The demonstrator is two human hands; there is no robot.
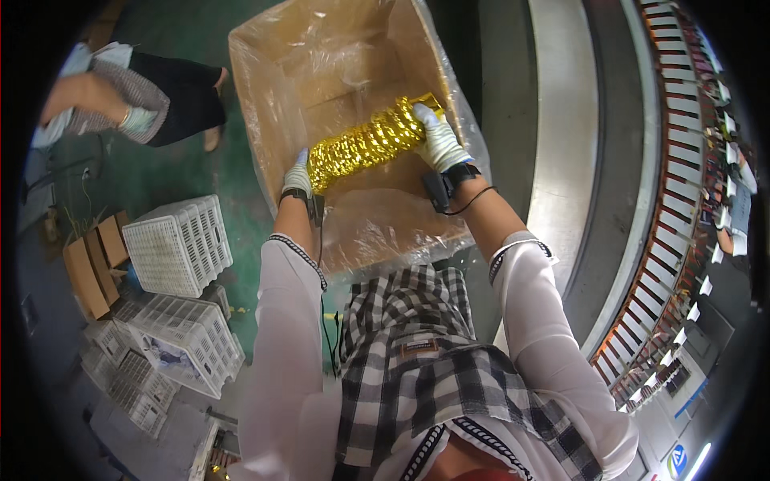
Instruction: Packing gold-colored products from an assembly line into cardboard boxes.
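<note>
A thick, shiny gold tinsel garland, bunched into a long roll, is held slantwise over a large cardboard box. My left hand, in a pale glove, grips its lower left end. My right hand, gloved the same way, is closed round its upper right end, where a smooth gold piece sticks out. Both wrists carry black bands with small devices. Clear plastic film lines the box and hangs over its rim. The fingers under the roll are partly hidden.
A metal conveyor-like bench runs along the right, with a slatted track beyond it. White plastic crates and folded cardboard stand at left on a green floor. Another person is at the upper left.
</note>
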